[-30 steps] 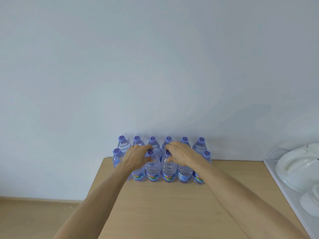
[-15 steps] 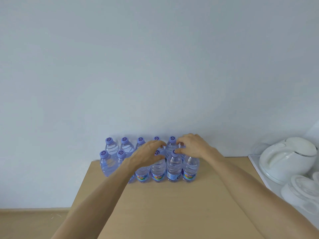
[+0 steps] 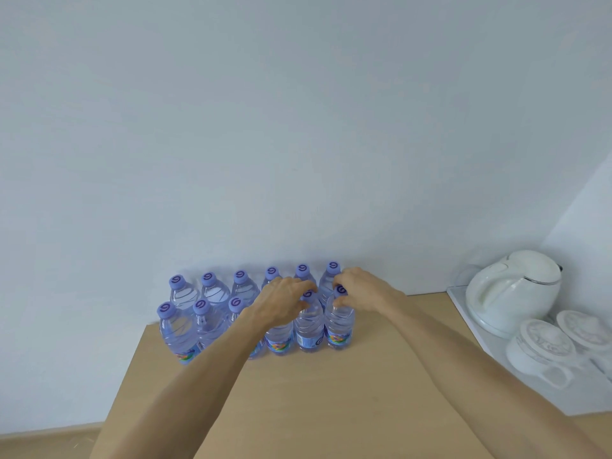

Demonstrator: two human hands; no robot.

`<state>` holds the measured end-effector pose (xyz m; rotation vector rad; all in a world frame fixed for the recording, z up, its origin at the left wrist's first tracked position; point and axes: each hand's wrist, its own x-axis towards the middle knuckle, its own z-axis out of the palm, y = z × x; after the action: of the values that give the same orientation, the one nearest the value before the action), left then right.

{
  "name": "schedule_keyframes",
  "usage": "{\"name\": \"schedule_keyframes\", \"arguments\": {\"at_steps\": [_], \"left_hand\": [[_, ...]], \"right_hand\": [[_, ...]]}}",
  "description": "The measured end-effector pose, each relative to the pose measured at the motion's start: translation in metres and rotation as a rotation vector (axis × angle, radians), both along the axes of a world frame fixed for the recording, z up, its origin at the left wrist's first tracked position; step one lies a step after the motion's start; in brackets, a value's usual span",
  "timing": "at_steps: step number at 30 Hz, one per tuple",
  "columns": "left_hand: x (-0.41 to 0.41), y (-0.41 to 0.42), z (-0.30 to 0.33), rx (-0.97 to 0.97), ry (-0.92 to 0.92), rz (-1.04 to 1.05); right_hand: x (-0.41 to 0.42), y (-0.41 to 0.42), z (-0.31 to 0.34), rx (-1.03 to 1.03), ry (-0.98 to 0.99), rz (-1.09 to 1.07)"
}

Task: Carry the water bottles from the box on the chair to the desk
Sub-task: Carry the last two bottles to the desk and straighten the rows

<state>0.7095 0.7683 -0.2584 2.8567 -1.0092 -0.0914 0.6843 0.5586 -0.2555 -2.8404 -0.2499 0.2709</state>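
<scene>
Both arms out: left hand [image 3: 281, 301] & right hand [image 3: 359, 291] grip front-row bottles [image 3: 339, 326].

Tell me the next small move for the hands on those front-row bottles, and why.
Probably let go and draw both hands back. The left hand and right hand grip the necks of two front-row bottles that already stand upright on the desk, flush with the row, so placement looks finished.

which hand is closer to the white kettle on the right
Right. The right hand grips the neck of the front-row end bottle, on the side of the bottles toward the kettle. The left hand sits farther away, over bottles nearer the row's middle.
</scene>
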Motion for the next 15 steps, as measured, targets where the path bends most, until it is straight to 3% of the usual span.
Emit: {"name": "schedule_keyframes", "arguments": {"at_steps": [15], "left_hand": [[0.0022,-0.0086,0.0033,0.072,-0.031,0.056]], "right_hand": [[0.0007,-0.0054,-0.0024,0.020,-0.021,0.044]]}}
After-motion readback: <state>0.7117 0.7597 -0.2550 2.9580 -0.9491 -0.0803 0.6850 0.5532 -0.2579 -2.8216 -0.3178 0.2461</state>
